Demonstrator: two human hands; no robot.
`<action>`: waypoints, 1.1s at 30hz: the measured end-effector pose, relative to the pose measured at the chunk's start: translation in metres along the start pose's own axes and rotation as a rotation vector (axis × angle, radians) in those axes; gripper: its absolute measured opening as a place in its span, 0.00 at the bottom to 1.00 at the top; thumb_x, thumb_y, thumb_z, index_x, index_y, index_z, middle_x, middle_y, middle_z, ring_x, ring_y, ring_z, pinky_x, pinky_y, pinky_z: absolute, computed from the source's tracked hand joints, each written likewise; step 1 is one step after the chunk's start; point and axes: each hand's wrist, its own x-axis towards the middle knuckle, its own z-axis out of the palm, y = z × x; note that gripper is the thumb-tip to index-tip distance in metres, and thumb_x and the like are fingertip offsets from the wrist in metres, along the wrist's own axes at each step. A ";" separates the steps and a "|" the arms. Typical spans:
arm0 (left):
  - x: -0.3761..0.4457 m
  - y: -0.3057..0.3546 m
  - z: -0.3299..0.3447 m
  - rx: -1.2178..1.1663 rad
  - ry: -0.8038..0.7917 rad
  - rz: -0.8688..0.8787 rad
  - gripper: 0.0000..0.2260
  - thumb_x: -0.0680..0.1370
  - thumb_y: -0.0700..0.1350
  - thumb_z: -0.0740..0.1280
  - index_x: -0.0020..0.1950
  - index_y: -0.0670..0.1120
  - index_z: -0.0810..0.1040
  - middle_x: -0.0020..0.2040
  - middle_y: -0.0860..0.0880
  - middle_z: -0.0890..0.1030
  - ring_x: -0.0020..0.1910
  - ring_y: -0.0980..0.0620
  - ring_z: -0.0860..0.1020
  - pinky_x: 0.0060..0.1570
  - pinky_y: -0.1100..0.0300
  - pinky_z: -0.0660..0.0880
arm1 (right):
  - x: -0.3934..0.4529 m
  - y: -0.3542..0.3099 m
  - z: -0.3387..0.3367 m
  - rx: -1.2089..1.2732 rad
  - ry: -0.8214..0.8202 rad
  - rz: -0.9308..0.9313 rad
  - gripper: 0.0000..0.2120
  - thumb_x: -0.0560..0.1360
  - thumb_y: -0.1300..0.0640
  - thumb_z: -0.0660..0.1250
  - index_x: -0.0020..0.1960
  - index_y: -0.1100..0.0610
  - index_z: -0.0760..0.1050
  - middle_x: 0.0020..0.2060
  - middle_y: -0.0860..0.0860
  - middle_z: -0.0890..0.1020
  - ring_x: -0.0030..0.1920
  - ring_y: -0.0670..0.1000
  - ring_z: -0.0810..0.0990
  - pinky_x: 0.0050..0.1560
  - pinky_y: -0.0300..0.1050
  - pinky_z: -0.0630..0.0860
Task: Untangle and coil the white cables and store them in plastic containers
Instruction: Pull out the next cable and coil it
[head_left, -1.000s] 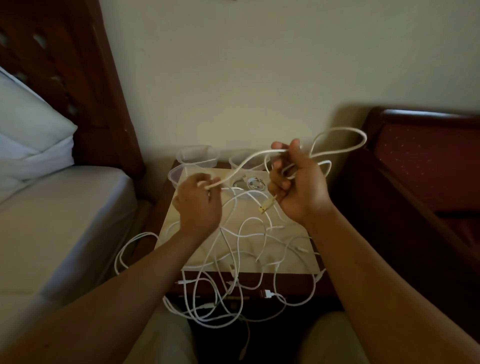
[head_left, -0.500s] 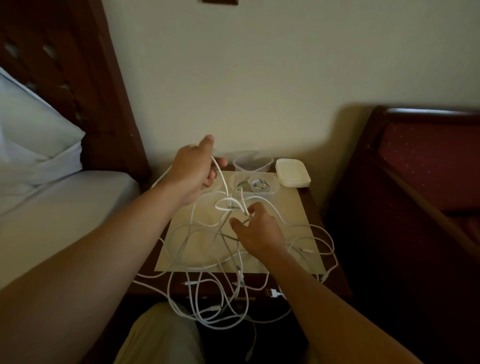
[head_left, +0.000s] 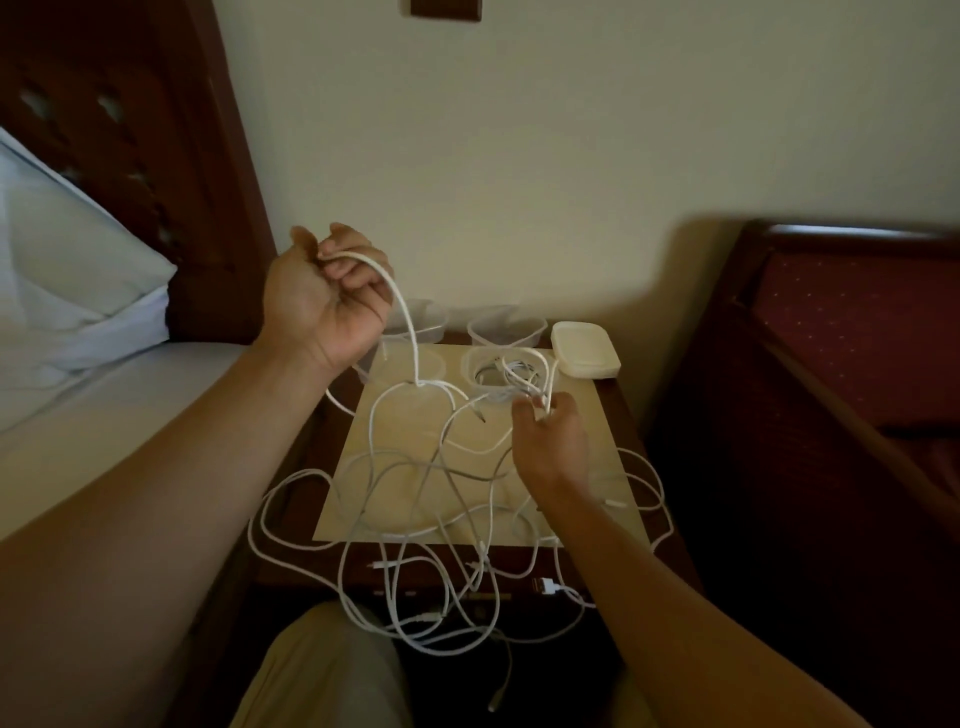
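A tangle of white cables (head_left: 415, 499) sprawls over the small bedside table (head_left: 613, 400) and hangs off its front edge. My left hand (head_left: 327, 296) is raised above the table's back left, fingers curled round one cable that drops to a knot (head_left: 426, 384). Lower and to the right, my right hand (head_left: 548, 436) pinches another cable strand just in front of a clear plastic container (head_left: 470, 371) that holds a coiled cable. More clear containers (head_left: 506, 327) stand at the back.
A stack of white lids (head_left: 584, 348) sits at the table's back right corner. A bed with a white pillow (head_left: 67, 260) lies to the left, a dark red upholstered seat (head_left: 852, 332) to the right. My knees (head_left: 332, 670) are below the hanging cables.
My left hand has risen higher with its cable, pulling it taut above the knot. My right hand has shifted right and back toward the container with the coil.
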 end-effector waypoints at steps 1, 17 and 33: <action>0.000 -0.005 0.003 0.045 0.050 0.043 0.23 0.86 0.53 0.55 0.39 0.40 0.75 0.29 0.49 0.74 0.25 0.53 0.72 0.25 0.63 0.70 | -0.007 -0.006 0.002 0.088 -0.014 -0.049 0.11 0.83 0.48 0.63 0.61 0.52 0.73 0.38 0.46 0.79 0.35 0.43 0.77 0.30 0.35 0.73; -0.019 0.002 0.012 0.826 0.349 -0.150 0.18 0.84 0.47 0.60 0.70 0.38 0.74 0.23 0.55 0.67 0.19 0.59 0.64 0.18 0.69 0.56 | 0.018 0.006 0.023 -0.296 -0.120 0.126 0.12 0.80 0.56 0.60 0.53 0.59 0.81 0.38 0.51 0.82 0.36 0.49 0.80 0.31 0.41 0.71; -0.019 0.079 0.007 0.901 0.424 0.464 0.19 0.76 0.51 0.70 0.67 0.49 0.79 0.27 0.54 0.62 0.30 0.57 0.69 0.49 0.60 0.72 | 0.045 -0.002 0.012 0.187 -0.131 0.524 0.13 0.79 0.62 0.61 0.47 0.67 0.82 0.28 0.52 0.73 0.24 0.48 0.66 0.23 0.38 0.63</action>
